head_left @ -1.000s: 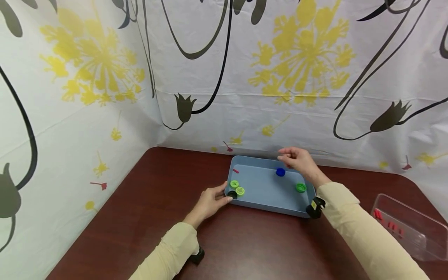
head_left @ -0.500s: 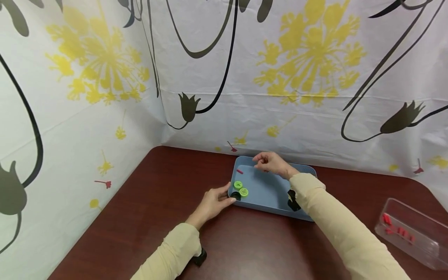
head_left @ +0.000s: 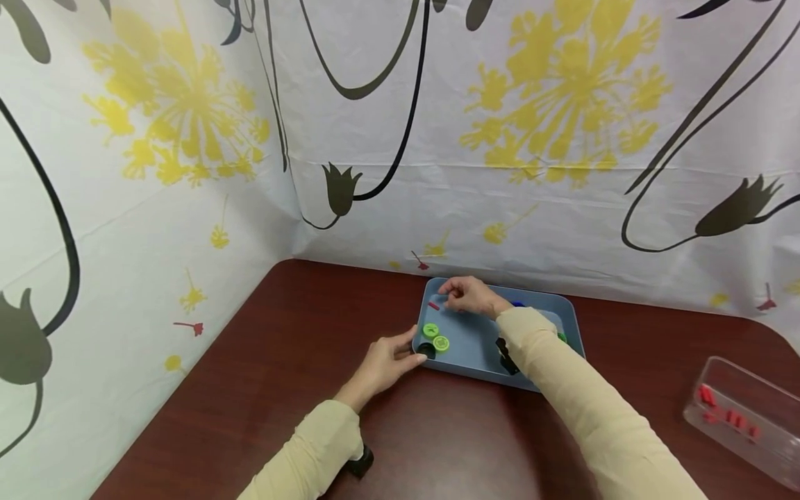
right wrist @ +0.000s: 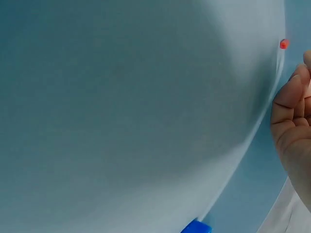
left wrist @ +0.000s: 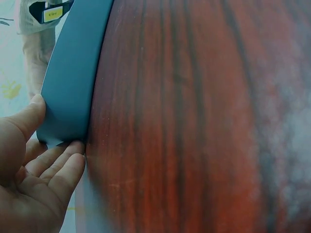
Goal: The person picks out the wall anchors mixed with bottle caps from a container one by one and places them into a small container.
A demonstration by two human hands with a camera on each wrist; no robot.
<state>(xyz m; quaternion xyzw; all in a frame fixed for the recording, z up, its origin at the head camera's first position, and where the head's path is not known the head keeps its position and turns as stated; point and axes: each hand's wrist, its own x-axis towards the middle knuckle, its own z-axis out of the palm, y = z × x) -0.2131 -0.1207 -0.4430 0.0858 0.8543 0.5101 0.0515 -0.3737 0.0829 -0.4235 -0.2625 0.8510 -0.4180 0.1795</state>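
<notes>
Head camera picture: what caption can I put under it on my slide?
Left hand holds blue tray's corner; right hand reaches over it near small red piece.

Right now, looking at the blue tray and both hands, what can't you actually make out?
- Right hand fingertips: too small in head view, cut off in right wrist view, so touching the small red stick is unclear.
- Blue bottle cap: mostly hidden behind the right forearm.
- Shallow blue plastic tray: left wrist view shows only its outer wall, which the left hand holds.
</notes>
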